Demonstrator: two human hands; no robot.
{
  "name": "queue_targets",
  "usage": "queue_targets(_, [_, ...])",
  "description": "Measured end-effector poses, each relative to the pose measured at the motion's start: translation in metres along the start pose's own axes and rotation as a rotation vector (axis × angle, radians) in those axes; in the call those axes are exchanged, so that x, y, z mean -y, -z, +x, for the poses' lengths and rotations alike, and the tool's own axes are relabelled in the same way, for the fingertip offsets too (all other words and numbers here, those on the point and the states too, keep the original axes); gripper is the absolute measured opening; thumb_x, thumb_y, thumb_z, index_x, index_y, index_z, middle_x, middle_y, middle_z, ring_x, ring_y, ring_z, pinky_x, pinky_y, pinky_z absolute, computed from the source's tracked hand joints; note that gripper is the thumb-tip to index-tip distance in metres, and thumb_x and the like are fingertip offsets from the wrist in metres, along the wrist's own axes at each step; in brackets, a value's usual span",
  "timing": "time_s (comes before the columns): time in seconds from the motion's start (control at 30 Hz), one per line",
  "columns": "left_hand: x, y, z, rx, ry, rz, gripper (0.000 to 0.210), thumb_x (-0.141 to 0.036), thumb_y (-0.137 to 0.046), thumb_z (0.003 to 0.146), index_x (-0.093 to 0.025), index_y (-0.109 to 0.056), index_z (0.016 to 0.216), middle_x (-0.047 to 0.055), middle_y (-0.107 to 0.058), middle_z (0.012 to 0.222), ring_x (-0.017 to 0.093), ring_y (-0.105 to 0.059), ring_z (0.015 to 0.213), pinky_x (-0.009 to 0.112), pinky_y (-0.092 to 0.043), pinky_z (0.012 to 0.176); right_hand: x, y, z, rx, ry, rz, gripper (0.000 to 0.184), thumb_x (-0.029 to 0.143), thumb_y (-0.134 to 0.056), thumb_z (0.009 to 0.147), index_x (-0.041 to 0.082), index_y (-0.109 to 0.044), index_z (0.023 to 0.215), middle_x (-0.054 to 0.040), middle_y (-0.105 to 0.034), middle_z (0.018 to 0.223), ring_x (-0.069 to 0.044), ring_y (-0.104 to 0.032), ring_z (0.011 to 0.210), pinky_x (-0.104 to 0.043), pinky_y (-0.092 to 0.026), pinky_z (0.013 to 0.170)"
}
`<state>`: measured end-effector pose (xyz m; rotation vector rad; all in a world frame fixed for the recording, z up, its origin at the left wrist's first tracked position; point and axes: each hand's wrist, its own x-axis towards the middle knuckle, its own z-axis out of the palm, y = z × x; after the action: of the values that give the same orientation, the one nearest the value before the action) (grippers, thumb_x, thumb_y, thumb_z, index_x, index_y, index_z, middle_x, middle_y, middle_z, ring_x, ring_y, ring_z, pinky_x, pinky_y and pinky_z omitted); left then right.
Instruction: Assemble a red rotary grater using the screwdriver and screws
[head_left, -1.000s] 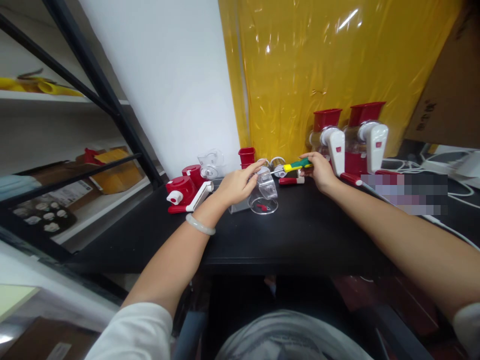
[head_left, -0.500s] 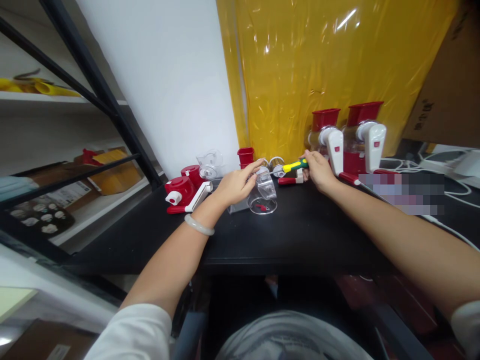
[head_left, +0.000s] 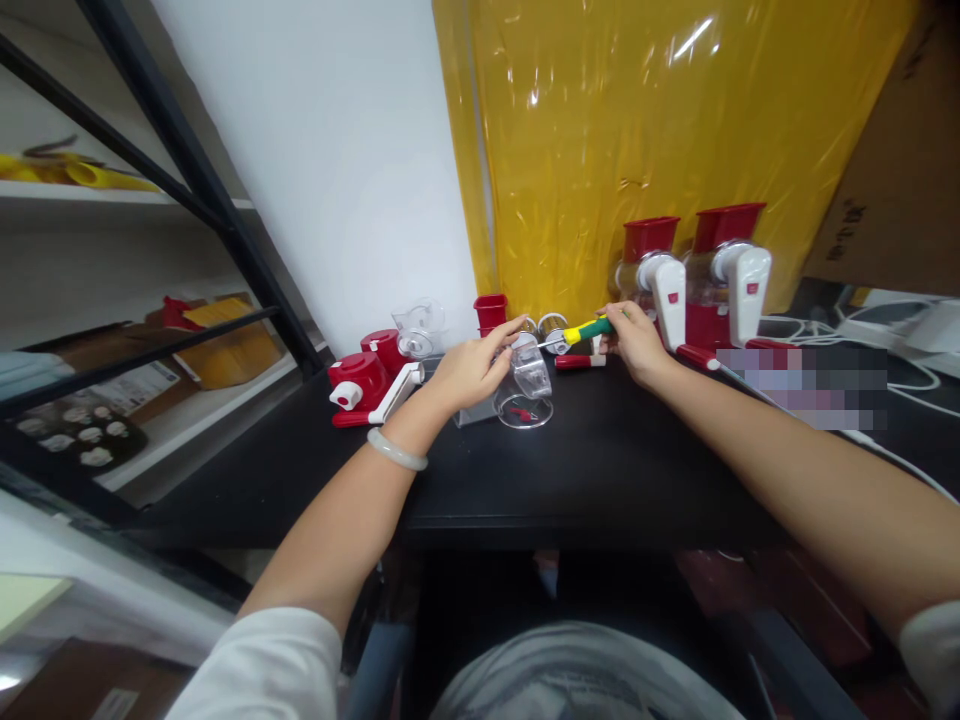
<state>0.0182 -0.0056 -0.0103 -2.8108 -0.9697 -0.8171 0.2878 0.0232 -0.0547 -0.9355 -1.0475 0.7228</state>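
We see a screwdriver [head_left: 589, 330] above the bench [head_left: 570, 480], its long axis running nearly sideways between the two hands, with the handle end a little higher on the right and the shaft pointing left, slightly down. Our right hand [head_left: 634, 338] grasps the butt of its green and yellow handle. The shaft leads straight toward the upper part of a clear plastic housing [head_left: 532, 378], which stands on the bench directly left of the screwdriver; whether the tip touches it or sits inside it, we cannot tell. Our left hand [head_left: 476, 370] grips that housing from its left side, fingers reaching across the top and thumb on the near side, so it is the hand nearer the tip, while the right lies farther out along the same line. Just below the screwdriver's handle, a red crank grip [head_left: 574, 362] rests on the bench, roughly in line with the tool.
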Motion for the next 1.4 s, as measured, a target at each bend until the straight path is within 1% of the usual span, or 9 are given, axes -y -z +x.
queue_targets(0.23, [0.000, 0.000, 0.000, 0.005, 0.013, -0.003, 0.050, -0.031, -0.032, 0.100, -0.024, -0.029, 0.149, 0.006, -0.059, 0.134, 0.026, -0.061, 0.113, 0.043, -0.050, 0.091, -0.004, 0.002, 0.000, 0.012, 0.065, -0.093, 0.037, 0.060, -0.055, 0.082, 0.023, -0.052, 0.079, 0.0059, -0.045, 0.051, -0.010, -0.046, 0.038, -0.023, -0.040, 0.037])
queue_targets(0.33, [0.002, -0.001, 0.000, -0.013, -0.012, -0.019, 0.050, -0.032, -0.033, 0.100, -0.023, -0.028, 0.149, 0.007, -0.058, 0.135, 0.026, -0.058, 0.119, 0.042, -0.048, 0.095, -0.003, 0.002, 0.000, -0.012, -0.005, -0.034, 0.029, 0.050, -0.045, 0.088, 0.023, -0.053, 0.083, 0.0025, -0.053, 0.060, -0.012, -0.054, 0.044, -0.027, -0.046, 0.042])
queue_targets(0.47, [0.003, -0.002, 0.000, -0.024, -0.025, -0.023, 0.051, -0.035, -0.034, 0.101, -0.021, -0.027, 0.149, 0.010, -0.059, 0.134, 0.026, -0.056, 0.122, 0.042, -0.047, 0.097, 0.000, 0.001, 0.001, -0.012, -0.037, -0.015, 0.014, 0.031, -0.045, 0.084, 0.022, -0.055, 0.086, 0.0016, -0.057, 0.067, -0.012, -0.055, 0.045, -0.027, -0.048, 0.044])
queue_targets(0.6, [0.002, -0.001, -0.001, -0.012, -0.012, -0.013, 0.052, -0.037, -0.034, 0.101, -0.022, -0.026, 0.149, 0.010, -0.061, 0.130, 0.027, -0.058, 0.118, 0.042, -0.048, 0.095, 0.003, 0.000, -0.001, 0.000, -0.026, 0.005, 0.008, 0.029, -0.051, 0.083, 0.022, -0.054, 0.084, 0.0026, -0.055, 0.070, -0.009, -0.053, 0.045, -0.025, -0.047, 0.044])
queue_targets(0.87, [0.003, -0.002, 0.000, -0.017, -0.016, 0.000, 0.052, -0.037, -0.034, 0.101, -0.021, -0.027, 0.149, 0.010, -0.063, 0.127, 0.027, -0.060, 0.113, 0.042, -0.048, 0.093, -0.001, 0.001, -0.001, 0.024, 0.049, -0.029, 0.035, 0.054, -0.062, 0.081, 0.022, -0.051, 0.080, 0.0064, -0.048, 0.056, -0.007, -0.045, 0.038, -0.021, -0.039, 0.038])
queue_targets(1.0, [0.004, -0.003, 0.000, -0.021, -0.024, -0.002, 0.052, -0.038, -0.034, 0.100, -0.019, -0.028, 0.149, 0.010, -0.063, 0.126, 0.027, -0.060, 0.113, 0.042, -0.048, 0.094, -0.005, 0.004, 0.000, 0.046, 0.086, -0.068, 0.046, 0.067, -0.053, 0.081, 0.021, -0.052, 0.080, 0.0055, -0.045, 0.051, -0.009, -0.045, 0.036, -0.022, -0.034, 0.035])
queue_targets(1.13, [0.003, -0.003, 0.000, -0.020, -0.023, -0.005, 0.052, -0.037, -0.033, 0.100, -0.019, -0.028, 0.149, 0.011, -0.063, 0.127, 0.027, -0.060, 0.113, 0.043, -0.048, 0.093, -0.007, 0.005, 0.002, 0.025, -0.017, 0.012, 0.038, 0.054, -0.040, 0.090, 0.021, -0.056, 0.084, 0.0009, -0.053, 0.061, -0.012, -0.052, 0.042, -0.026, -0.044, 0.041])
queue_targets(1.27, [0.003, -0.003, 0.000, -0.020, -0.021, -0.008, 0.052, -0.037, -0.034, 0.100, -0.020, -0.028, 0.149, 0.011, -0.063, 0.126, 0.028, -0.061, 0.112, 0.043, -0.048, 0.093, -0.008, 0.004, 0.004, 0.022, -0.010, 0.026, 0.016, 0.035, -0.048, 0.084, 0.021, -0.056, 0.086, 0.0006, -0.057, 0.073, -0.011, -0.055, 0.046, -0.027, -0.048, 0.046])
queue_targets(1.4, [0.004, -0.003, 0.000, -0.023, -0.020, -0.012, 0.054, -0.039, -0.036, 0.100, -0.021, -0.027, 0.150, 0.010, -0.063, 0.126, 0.028, -0.060, 0.112, 0.043, -0.047, 0.094, -0.006, 0.003, 0.003, 0.031, 0.006, -0.004, 0.020, 0.042, -0.055, 0.083, 0.022, -0.053, 0.088, 0.0027, -0.055, 0.066, -0.010, -0.052, 0.045, -0.026, -0.047, 0.045])
